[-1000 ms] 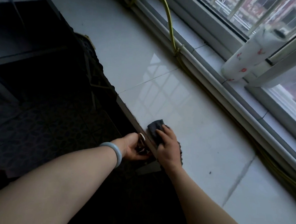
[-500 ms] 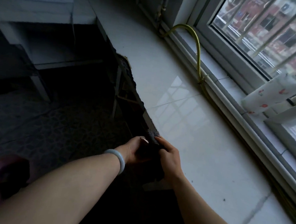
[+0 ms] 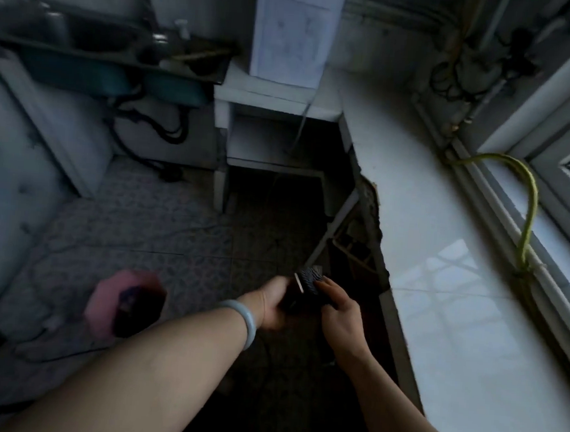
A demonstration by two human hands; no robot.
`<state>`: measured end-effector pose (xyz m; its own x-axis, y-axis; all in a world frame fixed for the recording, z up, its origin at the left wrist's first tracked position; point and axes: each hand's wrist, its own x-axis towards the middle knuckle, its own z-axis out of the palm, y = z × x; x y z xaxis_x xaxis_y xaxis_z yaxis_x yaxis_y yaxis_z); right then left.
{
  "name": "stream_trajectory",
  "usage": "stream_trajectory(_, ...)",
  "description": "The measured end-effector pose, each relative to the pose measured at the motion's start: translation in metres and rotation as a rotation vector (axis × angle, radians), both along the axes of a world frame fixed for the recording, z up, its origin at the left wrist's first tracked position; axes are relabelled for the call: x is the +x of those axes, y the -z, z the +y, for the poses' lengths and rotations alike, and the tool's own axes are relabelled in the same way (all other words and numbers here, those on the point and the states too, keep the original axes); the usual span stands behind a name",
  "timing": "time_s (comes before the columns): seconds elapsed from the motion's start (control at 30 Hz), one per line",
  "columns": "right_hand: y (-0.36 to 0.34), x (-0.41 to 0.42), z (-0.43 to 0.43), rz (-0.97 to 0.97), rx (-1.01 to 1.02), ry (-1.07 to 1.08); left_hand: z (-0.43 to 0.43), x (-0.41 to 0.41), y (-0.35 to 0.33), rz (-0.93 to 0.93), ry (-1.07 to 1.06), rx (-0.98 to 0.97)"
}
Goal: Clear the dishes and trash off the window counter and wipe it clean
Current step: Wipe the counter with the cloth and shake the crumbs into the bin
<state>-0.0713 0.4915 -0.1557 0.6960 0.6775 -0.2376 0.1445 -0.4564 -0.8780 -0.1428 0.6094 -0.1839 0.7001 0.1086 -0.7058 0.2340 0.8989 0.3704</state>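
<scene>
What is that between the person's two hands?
A dark cloth, seen in the head view: the right hand pinches it; whether the left hand grips it too is unclear.

Both forearms bare, stretched forward, converging low in front of the body. Left hand (image 3: 272, 304) curled, gripping the dark cloth (image 3: 310, 278). Right hand (image 3: 340, 316) back-up, fingers pinching the same cloth. Hands almost touching, slightly blurred.
</scene>
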Motion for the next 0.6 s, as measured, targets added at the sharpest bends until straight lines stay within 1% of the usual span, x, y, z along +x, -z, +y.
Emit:
stream_trajectory(0.1,0.001,-0.017,0.031,-0.04,-0.035,-0.127,0.019,-0.032,-0.002,0.014,-0.093,0.005)
stream_trajectory(0.23,0.007,-0.041,0.064,-0.055,-0.082,-0.293,0.04,-0.071,0.002,0.057,-0.222,-0.042)
stream_trajectory(0.4,0.013,-0.072,0.104,-0.081,-0.133,-0.419,0.068,-0.108,0.014,0.039,-0.377,-0.134)
stream_trajectory(0.6,0.015,-0.121,0.173,-0.083,-0.188,-0.562,0.119,-0.163,0.033,0.082,-0.579,-0.198)
